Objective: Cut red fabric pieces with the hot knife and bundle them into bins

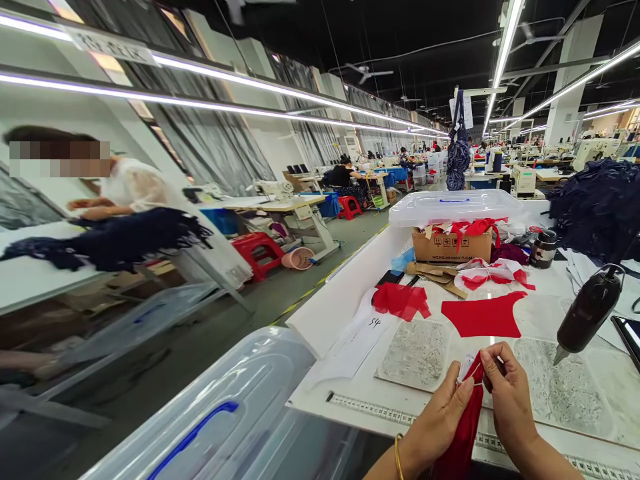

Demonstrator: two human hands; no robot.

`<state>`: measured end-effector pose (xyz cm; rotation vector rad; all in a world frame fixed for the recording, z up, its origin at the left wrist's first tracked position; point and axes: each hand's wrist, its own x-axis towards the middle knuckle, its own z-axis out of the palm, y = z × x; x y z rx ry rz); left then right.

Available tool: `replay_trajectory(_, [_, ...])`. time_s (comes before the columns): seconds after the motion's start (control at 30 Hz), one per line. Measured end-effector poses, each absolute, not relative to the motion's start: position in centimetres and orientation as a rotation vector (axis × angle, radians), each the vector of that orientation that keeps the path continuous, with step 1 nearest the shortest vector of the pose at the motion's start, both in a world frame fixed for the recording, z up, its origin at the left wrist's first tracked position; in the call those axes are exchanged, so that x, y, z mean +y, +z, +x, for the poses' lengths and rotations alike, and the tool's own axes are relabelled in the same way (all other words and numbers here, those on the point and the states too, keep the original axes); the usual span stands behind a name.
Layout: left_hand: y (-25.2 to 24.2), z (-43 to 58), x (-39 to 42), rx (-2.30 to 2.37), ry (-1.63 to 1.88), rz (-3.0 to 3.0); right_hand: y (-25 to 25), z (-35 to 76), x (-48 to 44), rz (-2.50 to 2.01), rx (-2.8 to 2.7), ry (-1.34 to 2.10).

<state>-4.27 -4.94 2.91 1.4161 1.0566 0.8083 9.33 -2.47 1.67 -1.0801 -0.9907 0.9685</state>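
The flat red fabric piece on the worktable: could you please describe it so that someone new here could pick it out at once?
On the long white worktable, find the cardboard box under the clear plastic bin. Nearer the camera lies the red fabric piece, spread flat with a curved edge, unlike the crumpled red scrap to its left.

We can reach fwd from R hand (510,400) over mat (555,387) to red cloth (483,315); black tool (587,310) blocks rt.
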Motion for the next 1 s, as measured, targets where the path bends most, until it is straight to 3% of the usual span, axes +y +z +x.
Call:
replay_trajectory(0.17, [3.6,-4.4,-4.9,1.138,0.656,1.484,2.8,8.8,-2.2,-1.068,-0.905,1.05])
replay_trajectory(0.37, [4.9,-6.8,0.7,1.058,0.635,1.77,3.8,11.3,0.6,-0.985,-1.269,1.072])
replay_trajectory(0.6, [14.5,-8.3,15.6,1.79,1.07,2.806,0.0,14.4,2.7,-1.103,-1.376,0.611])
replay_trajectory(0.73, [18.2,-5.3,23.4,1.973,1.015,3.016,-0.5,13.8,2.4,-0.915,-1.662,0.321])
replay_trajectory(1.0, [11.6,0.4,30.4,2.072,0.752,2.809,-0.1,13.9,3.0,-0.867,-1.87,-0.111])
